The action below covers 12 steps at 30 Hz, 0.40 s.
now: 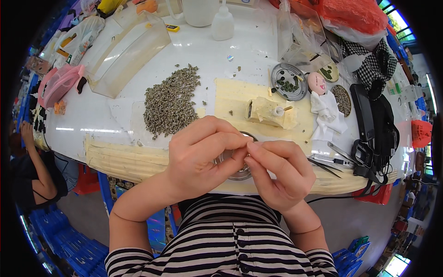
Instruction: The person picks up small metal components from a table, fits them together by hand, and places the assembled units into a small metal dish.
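Above the table's front edge, my left hand (pixel 203 154) and my right hand (pixel 281 173) meet fingertip to fingertip. Both are closed in a pinch, and whatever sits between the fingers is too small to name. Partly hidden behind them is a round metal dish (pixel 242 173). A heap of small grey-green metallic pieces (pixel 170 101) lies on the table to the left. Beyond my right hand stands a block wrapped in cream tape (pixel 270 112) with a thin stick on it. Tweezers (pixel 325 167) lie beside my right hand.
A round tin with dark green bits (pixel 288 82) and a crumpled white tissue (pixel 326 113) are at the right. Further right lie a black strap bag (pixel 378 134) and a utility knife (pixel 331 159). A clear plastic bin (pixel 127 55) and a white squeeze bottle (pixel 223 25) stand behind. Another person (pixel 39 171) sits at left.
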Motion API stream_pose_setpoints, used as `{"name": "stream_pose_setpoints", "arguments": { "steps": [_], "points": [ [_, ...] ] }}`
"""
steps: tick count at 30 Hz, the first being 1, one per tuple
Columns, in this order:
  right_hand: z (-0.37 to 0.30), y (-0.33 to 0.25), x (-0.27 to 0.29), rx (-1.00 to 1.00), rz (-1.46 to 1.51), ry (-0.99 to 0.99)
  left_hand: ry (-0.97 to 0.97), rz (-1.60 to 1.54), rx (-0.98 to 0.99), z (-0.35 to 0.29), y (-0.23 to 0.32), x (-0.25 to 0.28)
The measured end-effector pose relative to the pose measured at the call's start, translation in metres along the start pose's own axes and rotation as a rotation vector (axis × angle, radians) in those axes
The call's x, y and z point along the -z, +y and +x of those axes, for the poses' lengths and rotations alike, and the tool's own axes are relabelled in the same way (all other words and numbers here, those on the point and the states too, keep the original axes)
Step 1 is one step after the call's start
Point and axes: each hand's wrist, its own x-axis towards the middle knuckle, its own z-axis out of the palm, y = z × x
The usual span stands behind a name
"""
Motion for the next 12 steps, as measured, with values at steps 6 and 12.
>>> {"name": "stream_pose_setpoints", "arguments": {
  "steps": [6, 12],
  "points": [
    [-0.001, -0.002, 0.000, -0.183, 0.080, -0.039, 0.020, -0.100, 0.064, 0.002, 0.000, 0.005],
    [-0.011, 0.012, 0.007, -0.697, 0.883, -0.163, -0.027, -0.056, -0.108, 0.000, -0.002, 0.007]
  ]
}}
